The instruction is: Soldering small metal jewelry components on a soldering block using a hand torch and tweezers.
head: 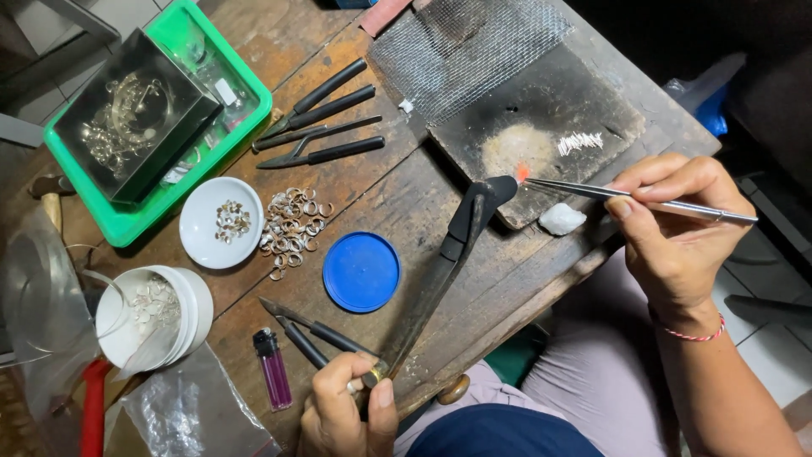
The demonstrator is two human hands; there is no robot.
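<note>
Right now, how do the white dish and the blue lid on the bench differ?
The white dish holds a small heap of metal rings; the blue lid holds nothing. The white dish lies beside the green tray and a loose pile of rings; the blue lid lies closer to the torch held by the left hand. The dish looks slightly larger. Both are round and lie flat on the wooden bench, untouched by either hand.
</note>
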